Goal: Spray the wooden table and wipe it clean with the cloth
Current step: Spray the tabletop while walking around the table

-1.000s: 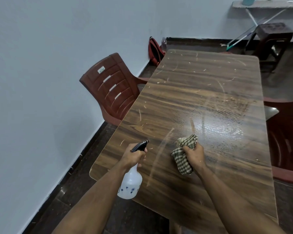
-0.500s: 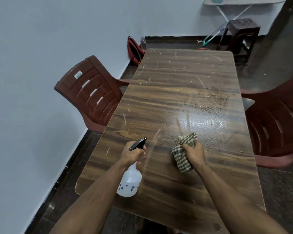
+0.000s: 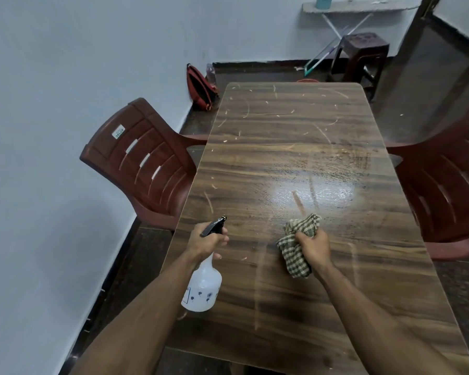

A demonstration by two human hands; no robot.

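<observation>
Presently, your right-hand fingers [image 3: 301,235] are clamped together on the bunched checked cloth [image 3: 295,255], which rests on the bench [image 3: 255,163] at lower centre of the frame, just below the wet sheen [image 3: 317,192]. Your right hand [image 3: 316,246] sits over the upper half of the cloth; the lower half trails loose toward you. Your left-hand fingers [image 3: 222,239] are wrapped tight round the neck of the spray bottle [image 3: 202,288], one apparently by the black trigger [image 3: 213,228], nozzle aimed up-frame. The left hand [image 3: 205,243] holds the bottle over the bench's left edge; whether its base touches the surface cannot be told.

Assessment: the wet patch covers only centre right. Pale streaks and flecks [image 3: 248,106] lie across the upper half, unsprayed by appearance. Recommend you flatten the cloth under the palm, press evenly, and wipe in overlapping strokes along the grain. Spray the far end before reaching there. Watch the brown chair [image 3: 144,163] at left: debris pushed off that edge may land on it.
</observation>
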